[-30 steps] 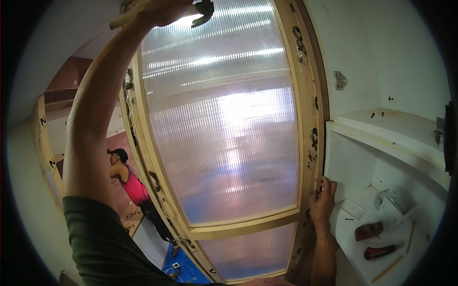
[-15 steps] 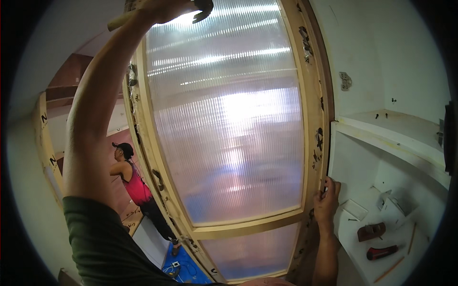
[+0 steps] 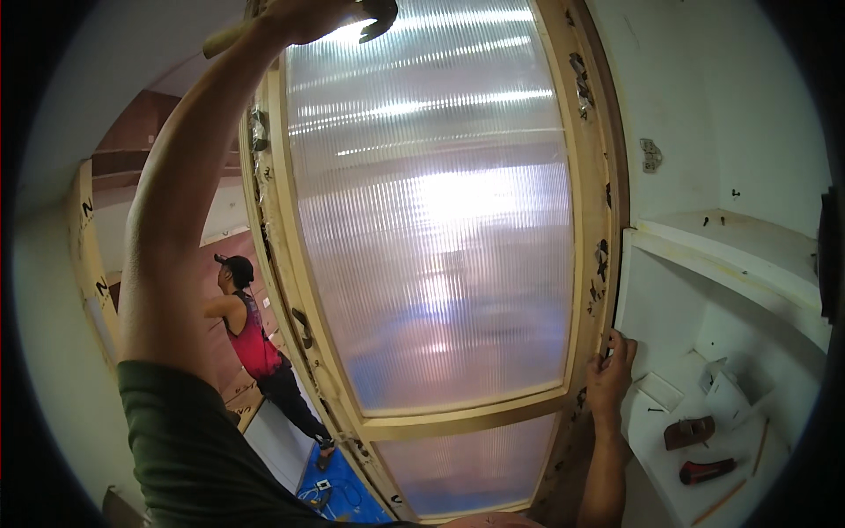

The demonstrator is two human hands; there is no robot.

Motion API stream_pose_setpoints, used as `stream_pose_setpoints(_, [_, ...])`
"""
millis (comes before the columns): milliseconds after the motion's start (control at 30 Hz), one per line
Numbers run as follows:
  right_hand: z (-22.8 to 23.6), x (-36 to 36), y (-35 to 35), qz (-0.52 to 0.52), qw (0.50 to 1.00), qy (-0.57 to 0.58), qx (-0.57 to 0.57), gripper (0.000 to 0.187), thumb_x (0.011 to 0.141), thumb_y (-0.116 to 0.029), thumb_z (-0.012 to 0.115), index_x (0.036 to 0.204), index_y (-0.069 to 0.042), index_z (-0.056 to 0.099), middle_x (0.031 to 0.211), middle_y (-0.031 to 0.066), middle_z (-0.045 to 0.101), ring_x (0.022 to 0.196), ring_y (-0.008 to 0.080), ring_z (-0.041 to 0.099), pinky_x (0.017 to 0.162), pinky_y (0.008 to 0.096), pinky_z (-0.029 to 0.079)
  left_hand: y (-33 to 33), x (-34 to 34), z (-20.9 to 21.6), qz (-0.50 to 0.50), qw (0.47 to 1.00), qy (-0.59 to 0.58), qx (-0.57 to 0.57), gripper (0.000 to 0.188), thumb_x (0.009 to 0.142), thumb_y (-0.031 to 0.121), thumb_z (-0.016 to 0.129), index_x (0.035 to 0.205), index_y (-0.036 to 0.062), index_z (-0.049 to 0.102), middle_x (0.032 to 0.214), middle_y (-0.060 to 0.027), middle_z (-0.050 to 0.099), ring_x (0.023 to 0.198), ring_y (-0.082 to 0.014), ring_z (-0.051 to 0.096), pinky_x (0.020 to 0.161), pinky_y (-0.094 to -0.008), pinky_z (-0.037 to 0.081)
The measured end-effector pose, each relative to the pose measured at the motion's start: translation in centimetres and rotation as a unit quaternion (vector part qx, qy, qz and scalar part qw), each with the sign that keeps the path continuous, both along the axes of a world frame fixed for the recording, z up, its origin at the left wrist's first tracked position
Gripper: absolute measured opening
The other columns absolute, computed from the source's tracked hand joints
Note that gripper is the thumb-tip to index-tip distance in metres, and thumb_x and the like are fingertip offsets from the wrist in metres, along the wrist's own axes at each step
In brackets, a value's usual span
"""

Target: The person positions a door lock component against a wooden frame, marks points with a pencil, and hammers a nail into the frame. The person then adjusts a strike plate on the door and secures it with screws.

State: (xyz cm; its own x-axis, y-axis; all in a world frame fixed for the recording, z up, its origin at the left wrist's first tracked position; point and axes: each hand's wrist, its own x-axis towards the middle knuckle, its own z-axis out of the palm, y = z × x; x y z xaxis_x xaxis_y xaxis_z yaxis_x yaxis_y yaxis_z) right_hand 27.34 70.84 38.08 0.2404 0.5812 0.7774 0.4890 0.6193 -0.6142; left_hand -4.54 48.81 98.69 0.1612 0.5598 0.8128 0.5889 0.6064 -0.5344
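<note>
Raised at the top left, my left hand (image 3: 308, 19) is closed around a claw hammer (image 3: 381, 18). The dark curved claw sticks out on the right and the pale wooden handle (image 3: 225, 40) on the left. In front of me stands a tall wooden-framed door (image 3: 468, 421) with ribbed translucent panels (image 3: 378, 246). Low on its right edge is my right hand (image 3: 609, 374), fingers curled and pinched at the narrow gap beside the white cabinet. Whatever those fingers hold, if anything, cannot be made out.
White shelving (image 3: 731, 260) stands on the right. A small hand plane (image 3: 689, 432), a red-black utility knife (image 3: 707, 469) and pencils (image 3: 720, 502) lie there. A hinge (image 3: 650, 156) is on the wall. Beyond the door, left, a co-worker (image 3: 251, 339) stands near blue floor covering (image 3: 339, 493).
The view has shifted slightly, so the door and shelving appear farther right. Both hands keep nearly the same places, the left with the hammer and the right at the door edge.
</note>
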Motion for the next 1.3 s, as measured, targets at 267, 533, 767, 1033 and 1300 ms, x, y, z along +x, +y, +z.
stream_pose_setpoints(267, [-0.4,-0.3,0.6,0.005,1.000,-0.003,0.024,0.062,0.085,0.007,0.066,0.145,-0.006,0.053,0.122,0.0111,0.053,0.078,0.0214,0.060,0.072,0.0366,0.054,-0.4,-1.1,0.6,0.025,1.000,-0.001,0.005,0.065,0.111,0.070,0.031,0.132,0.0201,0.067,0.081,-0.0004,0.067,0.068,-0.0140,0.061,0.060,-0.0358,0.051])
stream_pose_setpoints(533, [0.1,-0.2,-0.1,0.002,1.000,0.013,0.010,0.058,0.085,0.007,0.067,0.141,-0.007,0.055,0.123,0.0113,0.054,0.079,0.0269,0.067,0.073,0.0417,0.057,-0.6,-0.9,0.1,0.039,0.999,0.017,0.021,0.068,0.109,0.074,0.028,0.128,0.0225,0.069,0.084,-0.0007,0.069,0.071,-0.0149,0.063,0.067,-0.0400,0.053])
stream_pose_setpoints(767, [0.0,-0.4,0.0,-0.005,1.000,0.009,0.003,0.060,0.084,0.008,0.065,0.141,-0.007,0.054,0.124,0.0118,0.054,0.089,0.0276,0.068,0.077,0.0398,0.058,-1.8,-0.9,-0.7,-0.002,0.999,-0.040,0.033,0.049,0.112,0.061,0.043,0.119,0.0204,0.070,0.084,0.0006,0.070,0.073,-0.0144,0.062,0.069,-0.0391,0.051])
stream_pose_setpoints(1033, [-0.2,-0.3,0.2,-0.007,1.000,0.011,0.016,0.062,0.084,0.010,0.064,0.142,-0.006,0.054,0.125,0.0124,0.054,0.088,0.0264,0.066,0.075,0.0392,0.057,-2.4,-3.9,0.4,0.025,0.999,0.038,0.031,0.053,0.111,0.063,0.043,0.127,0.0200,0.070,0.093,-0.0029,0.075,0.084,-0.0178,0.069,0.080,-0.0430,0.056])
stream_pose_setpoints(1300, [-0.3,-0.6,0.3,0.002,0.999,0.014,0.043,0.058,0.088,0.009,0.063,0.144,-0.004,0.053,0.122,0.0096,0.052,0.079,0.0163,0.054,0.073,0.0303,0.051,-4.3,-3.3,-0.7,0.028,0.999,-0.018,0.019,0.057,0.110,0.064,0.044,0.134,0.0164,0.065,0.100,-0.0053,0.078,0.094,-0.0211,0.074,0.088,-0.0455,0.059])
